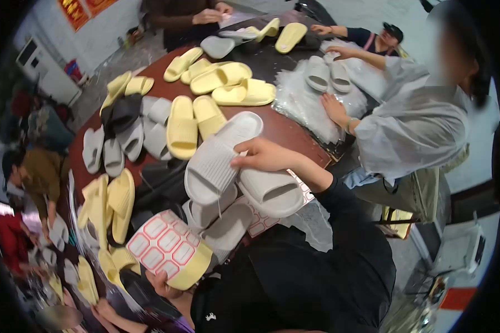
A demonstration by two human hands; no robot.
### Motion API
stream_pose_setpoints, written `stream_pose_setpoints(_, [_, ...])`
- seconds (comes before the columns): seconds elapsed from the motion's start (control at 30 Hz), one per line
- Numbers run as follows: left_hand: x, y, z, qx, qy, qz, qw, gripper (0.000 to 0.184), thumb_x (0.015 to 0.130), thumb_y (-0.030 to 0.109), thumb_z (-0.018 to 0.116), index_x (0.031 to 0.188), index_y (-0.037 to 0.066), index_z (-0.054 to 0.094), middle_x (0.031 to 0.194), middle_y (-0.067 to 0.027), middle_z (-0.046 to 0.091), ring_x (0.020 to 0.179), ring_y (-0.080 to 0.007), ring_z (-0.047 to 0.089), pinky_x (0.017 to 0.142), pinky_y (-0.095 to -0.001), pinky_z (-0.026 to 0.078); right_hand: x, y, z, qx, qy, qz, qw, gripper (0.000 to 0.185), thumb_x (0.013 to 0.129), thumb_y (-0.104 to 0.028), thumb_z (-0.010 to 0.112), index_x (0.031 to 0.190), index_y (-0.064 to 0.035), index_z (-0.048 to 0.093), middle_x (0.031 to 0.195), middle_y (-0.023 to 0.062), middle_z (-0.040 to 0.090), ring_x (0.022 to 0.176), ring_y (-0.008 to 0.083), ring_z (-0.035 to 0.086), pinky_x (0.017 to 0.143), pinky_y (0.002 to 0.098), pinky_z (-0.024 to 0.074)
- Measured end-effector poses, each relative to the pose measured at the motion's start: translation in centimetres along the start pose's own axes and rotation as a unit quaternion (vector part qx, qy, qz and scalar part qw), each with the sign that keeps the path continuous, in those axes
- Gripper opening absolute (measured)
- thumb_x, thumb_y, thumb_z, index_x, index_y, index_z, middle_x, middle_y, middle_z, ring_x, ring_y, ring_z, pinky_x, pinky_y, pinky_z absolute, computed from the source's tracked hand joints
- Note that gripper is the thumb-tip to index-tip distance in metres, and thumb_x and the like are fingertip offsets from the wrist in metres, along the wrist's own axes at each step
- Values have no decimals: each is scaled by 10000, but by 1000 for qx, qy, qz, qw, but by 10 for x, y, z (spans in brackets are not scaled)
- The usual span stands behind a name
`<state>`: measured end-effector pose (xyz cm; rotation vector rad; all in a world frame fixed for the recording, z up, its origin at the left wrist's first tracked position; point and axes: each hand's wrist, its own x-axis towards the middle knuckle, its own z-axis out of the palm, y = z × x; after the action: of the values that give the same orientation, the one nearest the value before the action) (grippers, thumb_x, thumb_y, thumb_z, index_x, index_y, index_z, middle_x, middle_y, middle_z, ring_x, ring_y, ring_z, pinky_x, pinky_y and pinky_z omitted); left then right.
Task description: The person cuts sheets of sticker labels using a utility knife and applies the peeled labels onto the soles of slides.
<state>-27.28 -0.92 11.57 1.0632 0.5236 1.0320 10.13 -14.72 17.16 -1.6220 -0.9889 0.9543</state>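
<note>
My right hand [264, 154] is closed on the edge of a grey slipper [211, 164], lifted above the table with its ribbed strap facing up. A second grey slipper [272, 191] hangs just beneath that hand; I cannot tell if the fingers hold it too. A thin thread dangles by the first slipper. My left hand [164, 286] grips a stack of label sheets [166, 244] with red-bordered blank labels and a yellowish lower edge. More grey slippers [228, 227] lie between my hands, partly covered. Another label sheet [263, 222] shows under the second slipper.
Yellow slippers [182, 127], grey slippers [114, 155] and black slippers [122, 114] crowd the round brown table [294, 133]. At right, a co-worker's hands [336, 111] rest by grey slippers on clear plastic bags [294, 94]. Other people work at the far side and left.
</note>
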Motion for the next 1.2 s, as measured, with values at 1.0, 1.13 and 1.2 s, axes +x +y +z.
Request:
stream_pose_setpoints(1.0, [-1, -3, 57, -106, 2, 7, 994, 465, 749, 126, 469, 1109, -166, 501, 1065, -257, 608, 888, -303, 644, 790, -387, 526, 58, 45, -268, -463, 324, 71, 822, 458, 840, -437, 589, 950, 7, 587, 962, 210, 635, 900, 360, 606, 747, 399, 464])
stream_pose_setpoints(1.13, [5, 7, 67, -111, -29, -19, 993, 444, 753, 117, 462, 1092, -166, 507, 1066, -257, 607, 875, -298, 646, 785, -378, 527, 75, 55, -338, -635, 362, 169, 661, 432, 869, -361, 561, 1152, -36, 537, 981, 222, 631, 948, 377, 601, 763, 454, 475])
stream_pose_setpoints(1.2, [2, 6, 62, -103, -21, -5, 994, 442, 754, 116, 462, 1090, -166, 507, 1061, -257, 609, 875, -298, 646, 785, -378, 526, 84, 63, -348, -610, 446, 98, 647, 463, 865, -341, 558, 1218, -48, 498, 1037, 212, 624, 956, 385, 597, 780, 472, 471])
